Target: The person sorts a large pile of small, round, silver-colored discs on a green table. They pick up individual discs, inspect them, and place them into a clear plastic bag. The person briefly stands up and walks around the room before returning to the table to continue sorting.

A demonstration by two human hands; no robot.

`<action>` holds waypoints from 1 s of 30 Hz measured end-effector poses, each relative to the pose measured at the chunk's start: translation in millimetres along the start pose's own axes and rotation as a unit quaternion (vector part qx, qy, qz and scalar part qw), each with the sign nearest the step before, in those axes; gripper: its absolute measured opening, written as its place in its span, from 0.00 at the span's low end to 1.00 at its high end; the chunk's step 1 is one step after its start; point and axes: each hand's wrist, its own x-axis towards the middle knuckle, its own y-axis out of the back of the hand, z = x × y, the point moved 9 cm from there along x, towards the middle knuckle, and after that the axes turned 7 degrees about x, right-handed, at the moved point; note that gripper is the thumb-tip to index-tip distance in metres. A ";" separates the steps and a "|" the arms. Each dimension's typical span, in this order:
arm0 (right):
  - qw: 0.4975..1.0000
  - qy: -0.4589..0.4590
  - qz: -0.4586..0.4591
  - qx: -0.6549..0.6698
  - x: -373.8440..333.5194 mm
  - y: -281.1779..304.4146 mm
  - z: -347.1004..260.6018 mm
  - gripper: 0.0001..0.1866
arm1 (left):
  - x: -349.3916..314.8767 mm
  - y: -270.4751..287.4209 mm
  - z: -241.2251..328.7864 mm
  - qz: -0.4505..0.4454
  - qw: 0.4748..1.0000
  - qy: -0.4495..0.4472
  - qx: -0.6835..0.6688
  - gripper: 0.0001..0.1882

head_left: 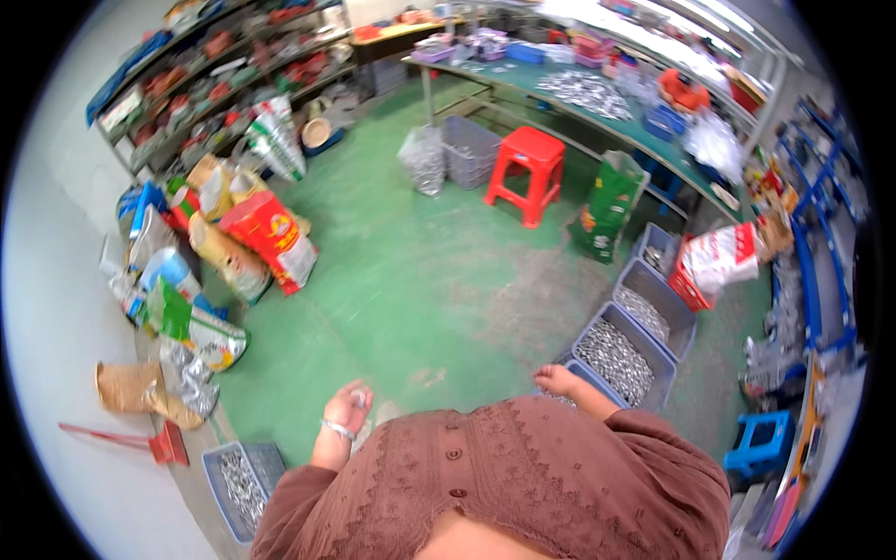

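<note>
My left hand (347,409), with a bracelet at its wrist, is held out over the green floor with its fingers curled round a small pale, shiny piece (358,399). What kind of piece it is does not show. My right hand (553,377) is closed beside the row of grey-blue plastic bins at the right. Anything in its fingers is too small to make out. The nearest large bin (665,390) in that row is filled with small silvery metal parts (613,359). Behind it another bin (684,329) holds more such parts (644,313).
Filled sacks (271,243) line the left wall, near a red dustpan (169,444) and a bin of metal parts (241,485). Ahead stand a red stool (527,173), a green sack (609,207) and a long workbench (513,75). A blue stool (760,446) is at right.
</note>
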 end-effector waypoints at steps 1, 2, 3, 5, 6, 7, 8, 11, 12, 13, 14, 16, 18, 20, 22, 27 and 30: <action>0.998 -0.024 0.004 0.050 20.3 -0.2 -21.6 0.16 | 9.9 1.2 18.6 -0.005 0.999 -0.026 -0.024 0.22; 0.997 -0.052 0.003 0.065 37.1 4.3 -39.1 0.15 | 19.3 -5.1 37.9 -0.009 0.998 -0.051 -0.048 0.22; 0.996 -0.067 0.024 0.057 52.9 11.1 -51.1 0.15 | 28.0 -15.9 56.7 -0.010 0.997 -0.057 -0.053 0.22; 0.993 -0.091 0.062 0.041 90.2 22.6 -66.6 0.15 | 45.8 -39.4 95.9 -0.017 0.995 -0.074 -0.060 0.21; 0.989 -0.112 0.075 0.066 108.2 26.9 -62.0 0.15 | 56.9 -52.7 116.1 -0.027 0.994 -0.082 -0.062 0.21; 0.983 -0.133 0.086 0.091 129.7 28.2 -50.7 0.15 | 68.6 -67.7 137.2 -0.053 0.992 -0.095 -0.058 0.21; 0.976 -0.156 0.098 0.114 151.7 27.4 -46.7 0.15 | 79.9 -84.1 160.5 -0.079 0.990 -0.107 -0.054 0.22; 0.973 -0.150 0.082 0.157 196.8 13.4 -103.9 0.09 | 120.0 -131.4 237.2 -0.148 0.978 -0.138 -0.058 0.23; 0.977 -0.144 0.075 0.139 219.3 16.6 -123.8 0.09 | 136.3 -145.7 262.1 -0.166 0.973 -0.150 -0.056 0.24; 0.981 -0.136 0.065 0.121 250.7 21.6 -146.9 0.08 | 153.0 -154.8 285.2 -0.169 0.971 -0.162 -0.055 0.24; 0.985 -0.123 0.057 0.104 286.2 29.7 -170.5 0.08 | 169.4 -166.9 310.9 -0.176 0.967 -0.177 -0.053 0.25; 0.976 -0.091 0.073 0.182 374.7 46.8 -202.3 0.05 | 206.8 -189.4 353.2 -0.196 0.958 -0.196 -0.071 0.26; 0.996 0.051 0.045 0.064 469.2 61.8 -304.2 0.05 | 240.9 -208.7 396.3 -0.214 0.953 -0.189 -0.104 0.28; 0.990 0.141 -0.010 0.004 529.7 51.7 -427.8 0.06 | 271.0 -223.9 431.9 -0.219 0.953 -0.193 -0.085 0.29; 0.933 0.328 -0.109 0.096 545.7 27.8 -626.9 0.10 | 328.6 -249.8 500.0 -0.238 0.947 -0.203 -0.070 0.28; 0.832 0.460 -0.283 0.124 580.5 -23.6 -766.9 0.17 | 458.6 -240.8 563.8 -0.199 0.960 -0.192 -0.040 0.26; 0.852 0.438 -0.274 0.082 663.7 -25.0 -794.5 0.17 | 560.9 -224.4 593.4 -0.195 0.968 -0.152 -0.034 0.26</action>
